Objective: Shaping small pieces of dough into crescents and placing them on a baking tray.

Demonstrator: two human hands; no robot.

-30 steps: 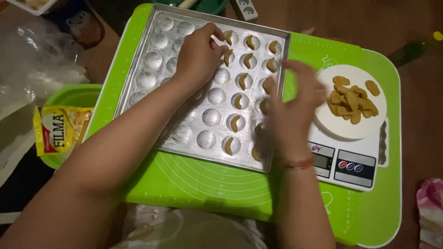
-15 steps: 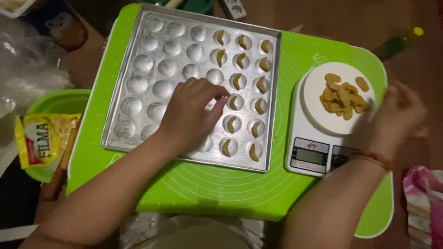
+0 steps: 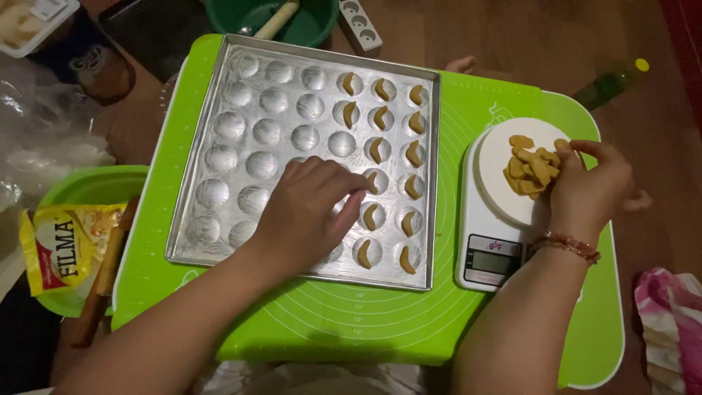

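A silver mould tray [image 3: 219, 190] with round cups lies on a green mat [image 3: 351, 322]. Its right columns hold crescent dough pieces [image 3: 373, 216]. My left hand [image 3: 307, 212] rests flat on the tray's lower middle, fingertips touching a cup, holding nothing that I can see. My right hand [image 3: 589, 183] is over the white kitchen scale [image 3: 497, 219], fingers pinching at the pile of dough pieces [image 3: 530, 168] on its round platform. A beaded bracelet [image 3: 567, 245] circles that wrist.
A green bowl [image 3: 80, 190] with a yellow packet [image 3: 62, 245] and a wooden rolling pin [image 3: 102, 281] sits left. At the back are another green bowl [image 3: 307, 25] and a white power strip [image 3: 358, 22]. A green bottle [image 3: 610, 84] lies far right, patterned cloth [image 3: 669, 322] at lower right.
My left hand slid down from the tray's top to its lower middle. My right hand moved from the tray's right edge to the pile on the scale.
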